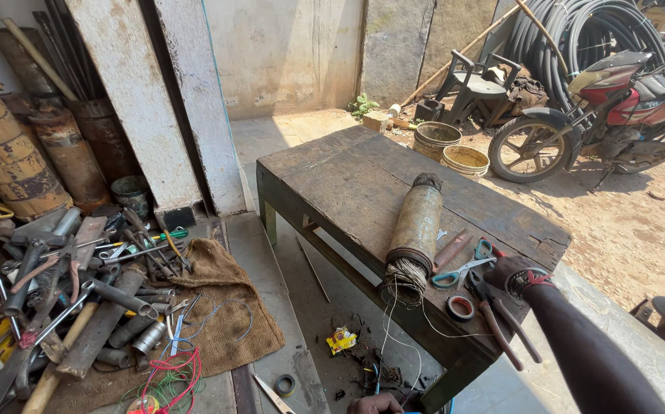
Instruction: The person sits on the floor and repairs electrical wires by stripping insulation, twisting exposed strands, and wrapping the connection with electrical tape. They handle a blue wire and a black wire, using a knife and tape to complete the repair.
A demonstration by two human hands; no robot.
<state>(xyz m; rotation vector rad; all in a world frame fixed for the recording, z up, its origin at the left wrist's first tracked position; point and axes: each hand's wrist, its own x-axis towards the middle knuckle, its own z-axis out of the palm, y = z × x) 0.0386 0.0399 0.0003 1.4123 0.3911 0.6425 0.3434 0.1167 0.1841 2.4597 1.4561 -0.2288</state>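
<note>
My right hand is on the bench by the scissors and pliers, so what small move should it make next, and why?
Probably close the right hand on the blue-handled scissors. They lie right beside its fingers, and loose wire strands stick out of the rusty cylindrical motor stator on the worn wooden bench, looking ready for trimming.

My worn wooden surface (348, 180) carries a wire-wound cylinder (415, 230), blue-handled scissors (463, 270), pliers (493, 318) and a tape roll (460, 307) near its right end.
</note>
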